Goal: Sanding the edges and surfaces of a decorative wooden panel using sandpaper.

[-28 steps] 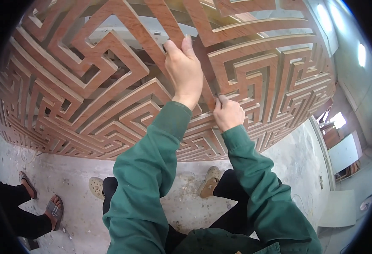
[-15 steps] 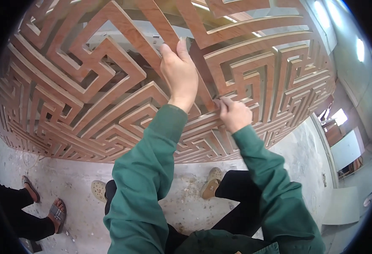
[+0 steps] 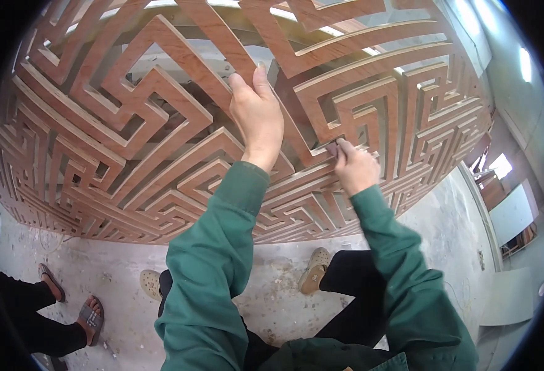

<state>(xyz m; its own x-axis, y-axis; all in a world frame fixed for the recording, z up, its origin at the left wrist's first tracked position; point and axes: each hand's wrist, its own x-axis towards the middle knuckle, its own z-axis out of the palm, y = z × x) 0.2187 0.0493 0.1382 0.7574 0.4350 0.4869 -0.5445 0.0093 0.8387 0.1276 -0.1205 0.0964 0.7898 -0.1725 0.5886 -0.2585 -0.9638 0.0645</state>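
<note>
A large reddish-brown wooden lattice panel point(image 3: 188, 127), cut through in a maze-like pattern with pale edges, spreads in front of me. My left hand point(image 3: 258, 117) is closed round one of its slanting bars, the thumb raised along the upper side; the other fingers are mostly hidden behind the wood. Lower and to the right, my right hand point(image 3: 357, 166) is in a pinch at an inner corner of a cut-out. A small, thin, purplish-brown piece point(image 3: 332, 149) shows at its fingertips against the pale edge; its kind is unclear.
Another person's sandalled feet point(image 3: 90, 314) and dark trouser legs are at the lower left. My own beige clogs point(image 3: 312, 272) stand on the stained pale floor point(image 3: 272, 303) below the panel. Boards point(image 3: 510, 210) lean by the wall on the right.
My right hand has slid a little to the right along the cut edge, still pinching. My left hand keeps its hold on the bar, while the view has shifted slightly.
</note>
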